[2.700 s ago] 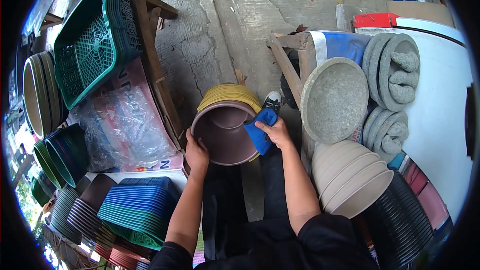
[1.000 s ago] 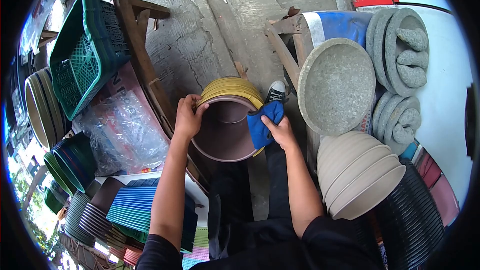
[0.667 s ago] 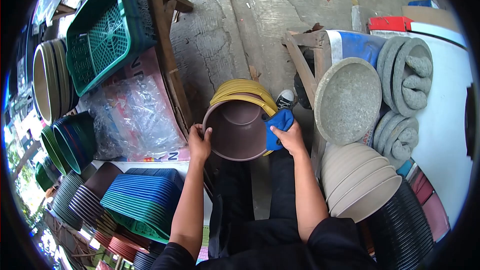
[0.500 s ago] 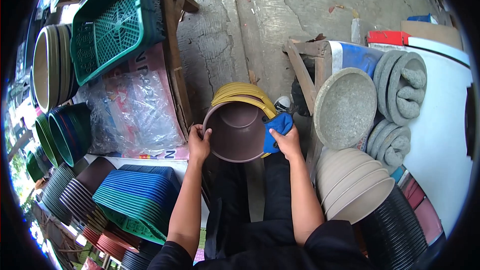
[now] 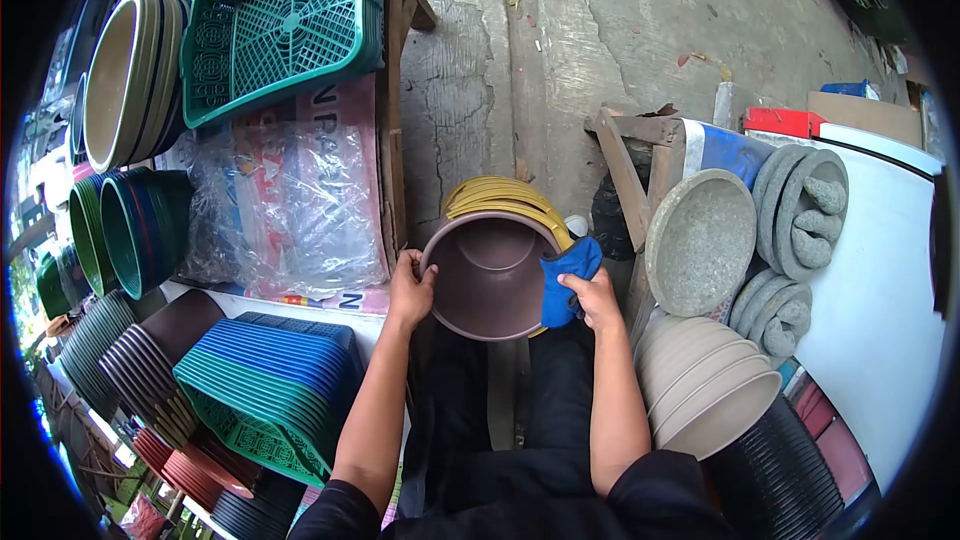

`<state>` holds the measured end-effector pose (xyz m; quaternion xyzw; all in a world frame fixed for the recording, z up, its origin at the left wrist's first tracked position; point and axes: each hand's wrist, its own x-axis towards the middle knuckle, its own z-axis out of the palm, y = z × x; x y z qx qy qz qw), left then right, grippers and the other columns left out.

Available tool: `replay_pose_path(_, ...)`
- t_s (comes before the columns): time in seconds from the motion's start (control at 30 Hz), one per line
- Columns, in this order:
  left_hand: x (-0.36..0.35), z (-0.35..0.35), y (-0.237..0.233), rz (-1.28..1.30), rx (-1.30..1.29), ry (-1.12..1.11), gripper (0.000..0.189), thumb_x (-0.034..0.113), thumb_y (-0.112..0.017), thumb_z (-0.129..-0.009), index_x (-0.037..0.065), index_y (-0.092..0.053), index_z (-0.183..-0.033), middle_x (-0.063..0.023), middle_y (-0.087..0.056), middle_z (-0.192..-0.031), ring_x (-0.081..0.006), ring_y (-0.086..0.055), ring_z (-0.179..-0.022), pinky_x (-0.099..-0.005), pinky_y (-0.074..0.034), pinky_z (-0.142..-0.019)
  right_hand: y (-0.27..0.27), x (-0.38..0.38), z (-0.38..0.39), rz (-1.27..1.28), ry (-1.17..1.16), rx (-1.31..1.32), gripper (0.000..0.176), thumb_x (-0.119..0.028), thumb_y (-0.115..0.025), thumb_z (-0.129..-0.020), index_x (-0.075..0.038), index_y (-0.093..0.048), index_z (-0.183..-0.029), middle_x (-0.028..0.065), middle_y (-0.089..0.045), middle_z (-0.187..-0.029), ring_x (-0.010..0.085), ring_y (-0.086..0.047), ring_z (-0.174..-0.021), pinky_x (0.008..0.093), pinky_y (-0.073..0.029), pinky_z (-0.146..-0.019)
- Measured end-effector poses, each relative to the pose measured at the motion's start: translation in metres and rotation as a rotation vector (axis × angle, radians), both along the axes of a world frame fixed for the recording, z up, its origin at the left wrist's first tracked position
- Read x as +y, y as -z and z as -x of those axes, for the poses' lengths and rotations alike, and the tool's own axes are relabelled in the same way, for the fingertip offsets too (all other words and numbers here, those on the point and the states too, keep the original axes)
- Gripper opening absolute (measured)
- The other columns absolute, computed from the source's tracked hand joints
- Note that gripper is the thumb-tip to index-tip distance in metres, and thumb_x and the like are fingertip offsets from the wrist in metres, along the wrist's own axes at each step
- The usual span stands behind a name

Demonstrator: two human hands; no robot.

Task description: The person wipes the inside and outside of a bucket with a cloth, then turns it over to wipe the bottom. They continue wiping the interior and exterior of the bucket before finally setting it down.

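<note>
Head view, looking down. Brown basin (image 5: pixel 490 275) is held tipped up in front of the person's lap, its mouth facing the camera and its inside bare. It is nested in front of a stack of yellow basins (image 5: pixel 500 198), whose rims show just behind its upper edge.

Left hand (image 5: pixel 410 290): clenched on the basin's left rim, fingers curled over the edge. Right hand (image 5: pixel 595 300): grasping a blue cloth (image 5: pixel 565 275) and pressing it against the basin's right rim, with the cloth folded over the edge.

Change over the last second: the left hand has dropped from the basin's top rim to its left side. The cloth has stayed on the right rim throughout. Judgement: the wiping is confined to that rim section, and the left hand only steadies.

Surroundings, placed from the basin:
- Right: a stone mortar (image 5: pixel 698 240) leaning on edge.
- Lower right: stacked pale bowls (image 5: pixel 700 390).
- Left: a plastic-wrapped bundle (image 5: pixel 290 210).
- Lower left: stacked blue and green baskets (image 5: pixel 270 390).
- Far upper left: a green crate (image 5: pixel 285 25).
- Beyond: cracked concrete floor (image 5: pixel 600 40).
</note>
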<state>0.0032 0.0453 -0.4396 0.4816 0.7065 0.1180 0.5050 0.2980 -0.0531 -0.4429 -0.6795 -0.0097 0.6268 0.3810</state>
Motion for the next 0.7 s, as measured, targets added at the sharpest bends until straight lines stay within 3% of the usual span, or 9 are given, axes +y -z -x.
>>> replay_pose_path(0.17, 0.007, -0.001, -0.049, 0.095, 0.023, -0.026, 0.018, 0.002, -0.065, -0.086, 0.003, -0.05, -0.095, -0.0027, -0.052, -0.081, -0.0117, -0.049, -0.073, -0.0265, -0.044, -0.071, -0.062, 0.017, -0.006, -0.099, 0.037, 0.06, 0.038, -0.002, -0.07, -0.075, 0.0, -0.062, -0.112, 0.0084, -0.068, -0.101, 0.0176, -0.066, -0.088, 0.0337, -0.054, -0.079)
replay_pose_path(0.23, -0.001, 0.005, -0.06, -0.133, -0.192, -0.057, 0.019, 0.001, -0.065, -0.084, 0.003, -0.05, -0.095, -0.0035, -0.051, -0.087, -0.0114, -0.047, -0.076, -0.0263, -0.043, -0.073, -0.097, 0.025, -0.011, -0.096, 0.022, 0.048, 0.038, -0.001, -0.07, -0.075, -0.001, -0.062, -0.112, 0.0079, -0.068, -0.1, 0.0171, -0.066, -0.088, 0.0332, -0.053, -0.08)
replay_pose_path(0.27, 0.004, 0.004, -0.084, -0.143, -0.228, -0.045, 0.023, -0.009, -0.058, -0.077, 0.004, -0.05, -0.095, -0.004, -0.051, -0.092, -0.0124, -0.05, -0.085, -0.0259, -0.044, -0.08, -0.116, 0.031, -0.013, -0.081, -0.009, 0.035, 0.038, -0.001, -0.07, -0.075, 0.0, -0.062, -0.112, 0.0075, -0.068, -0.099, 0.0167, -0.065, -0.087, 0.0329, -0.053, -0.08)
replay_pose_path(0.33, 0.009, 0.0, -0.134, 0.053, -0.604, -0.299, 0.035, -0.015, -0.047, -0.067, 0.004, -0.05, -0.096, -0.0064, -0.056, -0.108, -0.0148, -0.054, -0.102, -0.0269, -0.042, -0.092, -0.157, 0.045, -0.013, -0.136, -0.038, -0.001, 0.036, 0.001, -0.07, -0.075, -0.001, -0.062, -0.11, 0.0066, -0.067, -0.099, 0.0156, -0.065, -0.087, 0.0322, -0.053, -0.081)
replay_pose_path(0.4, 0.0, 0.005, -0.164, 0.069, -0.786, -0.399, 0.044, -0.016, -0.041, -0.06, 0.004, -0.05, -0.097, -0.0099, -0.054, -0.128, -0.0187, -0.052, -0.119, -0.0292, -0.038, -0.102, -0.186, 0.051, -0.015, -0.183, -0.093, -0.081, 0.037, -0.002, -0.072, -0.078, -0.001, -0.06, -0.113, 0.0059, -0.066, -0.101, 0.0148, -0.064, -0.089, 0.0323, -0.052, -0.083)
replay_pose_path(0.43, 0.005, 0.0, -0.201, 0.134, -0.731, -0.416, 0.045, -0.017, -0.041, -0.06, 0.004, -0.049, -0.099, -0.0124, -0.05, -0.139, -0.0218, -0.049, -0.125, -0.0317, -0.037, -0.106, -0.204, 0.054, -0.015, -0.223, -0.132, -0.131, 0.038, -0.003, -0.073, -0.079, -0.001, -0.059, -0.114, 0.0057, -0.066, -0.102, 0.0144, -0.063, -0.09, 0.0323, -0.052, -0.084)
replay_pose_path(0.5, -0.004, 0.006, -0.22, 0.02, -0.825, -0.481, 0.042, -0.017, -0.043, -0.06, 0.009, -0.044, -0.093, -0.0067, -0.057, -0.098, -0.0178, -0.059, -0.088, -0.0308, -0.052, -0.082, -0.248, 0.061, -0.011, -0.306, -0.139, -0.138, 0.037, -0.005, -0.073, -0.081, -0.001, -0.058, -0.115, 0.0056, -0.066, -0.103, 0.0144, -0.063, -0.092, 0.0323, -0.052, -0.085)
replay_pose_path(0.7, -0.004, 0.021, -0.331, -0.089, -0.906, -0.61, 0.044, -0.018, -0.043, -0.06, 0.008, -0.044, -0.096, -0.0087, -0.06, -0.092, -0.0191, -0.062, -0.08, -0.0301, -0.055, -0.073, -0.366, 0.062, 0.01, -0.547, -0.18, -0.125, 0.035, -0.01, -0.073, -0.086, 0.001, -0.058, -0.116, 0.0059, -0.066, -0.106, 0.0149, -0.062, -0.095, 0.0311, -0.05, -0.088)
